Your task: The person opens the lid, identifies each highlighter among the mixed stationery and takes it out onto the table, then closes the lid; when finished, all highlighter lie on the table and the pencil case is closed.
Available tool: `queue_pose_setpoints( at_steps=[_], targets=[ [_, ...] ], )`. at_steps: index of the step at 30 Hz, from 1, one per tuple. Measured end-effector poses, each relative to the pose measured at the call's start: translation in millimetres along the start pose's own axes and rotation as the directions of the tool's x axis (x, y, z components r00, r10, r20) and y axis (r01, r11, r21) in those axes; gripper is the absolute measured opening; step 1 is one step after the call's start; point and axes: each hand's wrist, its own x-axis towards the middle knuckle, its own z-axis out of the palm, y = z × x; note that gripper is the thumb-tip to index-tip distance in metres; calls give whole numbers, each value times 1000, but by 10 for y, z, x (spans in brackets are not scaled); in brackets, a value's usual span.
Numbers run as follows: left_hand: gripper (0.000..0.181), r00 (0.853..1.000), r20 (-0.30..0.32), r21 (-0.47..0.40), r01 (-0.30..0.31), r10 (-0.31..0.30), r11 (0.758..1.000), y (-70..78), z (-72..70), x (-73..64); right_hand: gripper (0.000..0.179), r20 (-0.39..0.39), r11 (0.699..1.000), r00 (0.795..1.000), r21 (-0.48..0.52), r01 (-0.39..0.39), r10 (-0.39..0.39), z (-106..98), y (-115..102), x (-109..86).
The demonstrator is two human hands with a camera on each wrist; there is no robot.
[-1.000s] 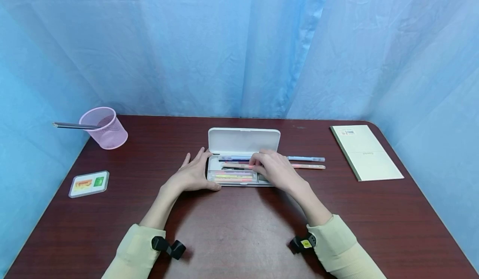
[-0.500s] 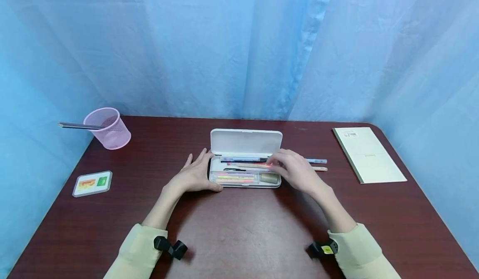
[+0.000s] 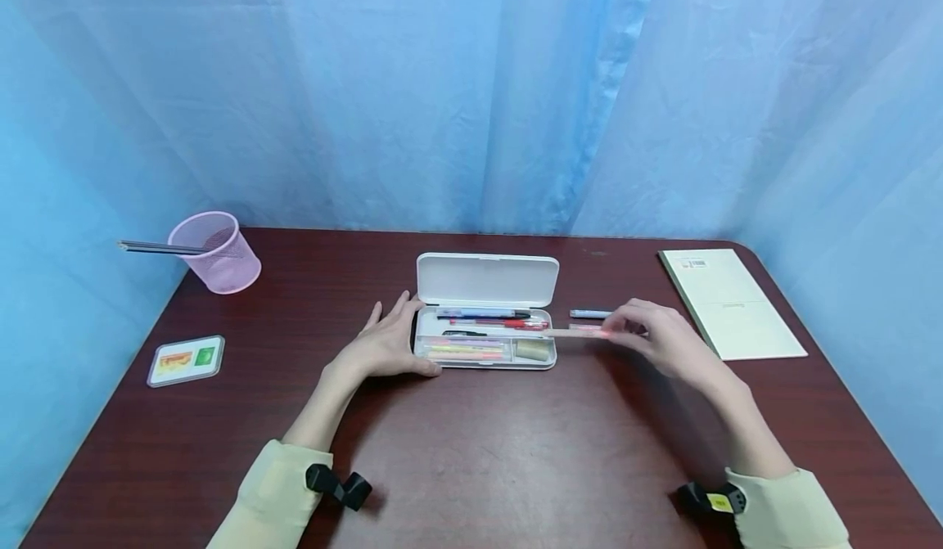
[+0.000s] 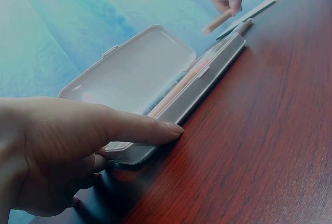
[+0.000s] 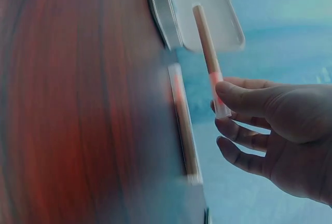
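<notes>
A white pencil case (image 3: 552, 353) lies with its lid raised in the middle of the table. My left hand (image 3: 386, 343) holds its left end, thumb along the front corner and index finger by the back corner. In my right hand (image 5: 280, 115) is a pen (image 5: 207, 45) with a beige barrel and a clear, pinkish end, pinched between thumb and fingers. In the head view this hand is right of the case, the pen pointing left toward it. Beneath the held pen, a similar pen (image 5: 184, 125) lies on the table. A light blue pen (image 3: 589, 314) lies just behind.
Inside the case are several pens, a red pen (image 3: 516, 324) among them, and a grey-beige block (image 3: 532, 349). A pink mesh cup (image 3: 228, 267) with thin sticks stands far left, a small flat case (image 3: 186, 361) before it. A notebook (image 3: 737, 308) lies far right.
My right hand has moved right from above the pencil case, drawing the beige pen out beyond its right end. The left hand stays on the case.
</notes>
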Motion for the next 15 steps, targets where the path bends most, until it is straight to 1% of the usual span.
queue_pose_setpoints(
  at_steps=[6, 15],
  targets=[
    [111, 1000, -3, 9, -7, 7, 1000, -2, -6, 14, 22, 16, 1000, 1000, 4, -14, 14, -87, 142, -106],
    [111, 1000, -1, 12, 2, -2, 1000, -1, -4, 12, 18, 83, 997, 995, -63, -46, 51, -116, 245, -127]
  ],
)
